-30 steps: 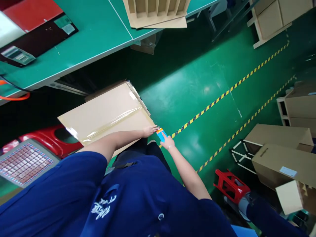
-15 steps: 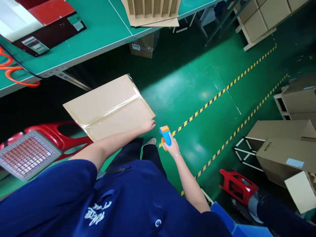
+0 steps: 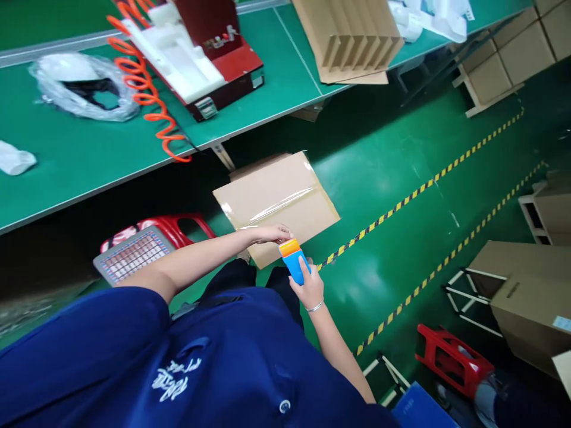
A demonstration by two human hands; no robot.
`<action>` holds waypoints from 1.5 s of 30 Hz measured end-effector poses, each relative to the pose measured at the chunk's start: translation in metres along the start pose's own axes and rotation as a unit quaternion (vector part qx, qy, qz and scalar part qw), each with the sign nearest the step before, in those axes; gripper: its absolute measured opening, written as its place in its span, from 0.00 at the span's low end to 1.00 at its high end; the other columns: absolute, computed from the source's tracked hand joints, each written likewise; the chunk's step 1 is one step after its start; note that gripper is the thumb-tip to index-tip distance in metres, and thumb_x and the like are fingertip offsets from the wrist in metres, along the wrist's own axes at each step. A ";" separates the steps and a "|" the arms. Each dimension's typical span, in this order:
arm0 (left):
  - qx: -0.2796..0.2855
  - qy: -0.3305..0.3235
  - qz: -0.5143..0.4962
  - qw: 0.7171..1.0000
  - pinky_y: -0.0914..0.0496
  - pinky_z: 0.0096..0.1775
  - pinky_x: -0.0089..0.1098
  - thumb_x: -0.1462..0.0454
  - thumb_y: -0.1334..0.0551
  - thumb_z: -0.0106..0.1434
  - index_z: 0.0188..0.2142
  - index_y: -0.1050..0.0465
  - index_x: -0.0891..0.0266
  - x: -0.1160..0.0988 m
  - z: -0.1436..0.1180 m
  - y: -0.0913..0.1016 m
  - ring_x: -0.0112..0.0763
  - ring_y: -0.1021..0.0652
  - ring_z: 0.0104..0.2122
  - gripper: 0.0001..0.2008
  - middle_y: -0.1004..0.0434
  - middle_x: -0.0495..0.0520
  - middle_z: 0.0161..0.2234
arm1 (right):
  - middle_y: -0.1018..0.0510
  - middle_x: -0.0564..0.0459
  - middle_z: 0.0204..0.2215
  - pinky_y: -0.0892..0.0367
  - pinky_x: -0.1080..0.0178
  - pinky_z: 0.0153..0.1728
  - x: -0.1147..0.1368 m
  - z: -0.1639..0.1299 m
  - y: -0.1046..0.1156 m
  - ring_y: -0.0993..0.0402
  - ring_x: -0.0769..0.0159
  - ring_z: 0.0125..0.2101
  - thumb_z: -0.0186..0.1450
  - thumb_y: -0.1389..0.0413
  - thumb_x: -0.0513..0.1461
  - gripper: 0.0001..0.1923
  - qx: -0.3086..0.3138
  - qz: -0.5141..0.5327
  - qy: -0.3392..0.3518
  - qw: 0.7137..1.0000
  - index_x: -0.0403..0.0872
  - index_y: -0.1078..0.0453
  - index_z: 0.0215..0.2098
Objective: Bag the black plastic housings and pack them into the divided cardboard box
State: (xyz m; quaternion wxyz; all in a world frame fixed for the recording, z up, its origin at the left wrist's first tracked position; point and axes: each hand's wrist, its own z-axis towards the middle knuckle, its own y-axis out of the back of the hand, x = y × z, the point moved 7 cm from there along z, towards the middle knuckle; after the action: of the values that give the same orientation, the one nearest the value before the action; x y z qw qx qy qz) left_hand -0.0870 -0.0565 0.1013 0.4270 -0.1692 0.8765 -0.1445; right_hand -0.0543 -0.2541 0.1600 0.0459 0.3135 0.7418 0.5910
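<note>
Far left on the green worktable (image 3: 89,151): a crumpled clear plastic bag (image 3: 84,89) and a white scrap (image 3: 15,159); just right of those, an orange coiled hose (image 3: 147,89) trailing toward the table's near edge; beside it a dark red machine (image 3: 209,53) carrying white foam pieces; farther right, a cardboard divider (image 3: 352,38) lying near the table's right end.

Below the table edge, on the near left: a red stool (image 3: 172,229) with a gridded pad (image 3: 134,255) resting against it.

In the middle: a sealed cardboard box (image 3: 276,202) sitting on the green floor (image 3: 392,166), a strip of clear tape running along its top seam; left hand (image 3: 272,233) lying on the box's near edge, fingers together and flat, gripping nothing; right hand (image 3: 307,288) just near of that, fingers wrapped around a blue tape dispenser (image 3: 294,261) with an orange tip, the tip right beside the left hand's fingertips at the box's near edge.

To the right: yellow-black floor stripes (image 3: 414,193) crossing diagonally; more cartons (image 3: 526,291) at the near right; a second red stool (image 3: 452,359) on its side in front of them; stacked cartons (image 3: 499,59) at the far right.
</note>
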 end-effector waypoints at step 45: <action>-0.343 0.214 0.462 0.789 0.31 0.52 0.45 0.55 0.55 0.73 0.52 0.33 0.69 0.060 -0.069 0.282 0.56 0.25 0.56 0.22 0.26 0.76 0.54 | 0.20 0.42 0.42 0.32 0.63 0.35 0.061 0.035 -0.102 0.20 0.57 0.40 0.66 0.39 0.42 0.27 0.333 0.009 -0.202 0.921 0.42 0.31 0.62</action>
State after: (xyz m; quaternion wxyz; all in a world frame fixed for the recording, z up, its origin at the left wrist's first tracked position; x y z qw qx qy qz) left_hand -0.2256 0.1802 -0.0123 0.1582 0.1562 0.9108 0.3478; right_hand -0.1295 -0.2036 0.0754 0.0823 0.4306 0.8678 0.2340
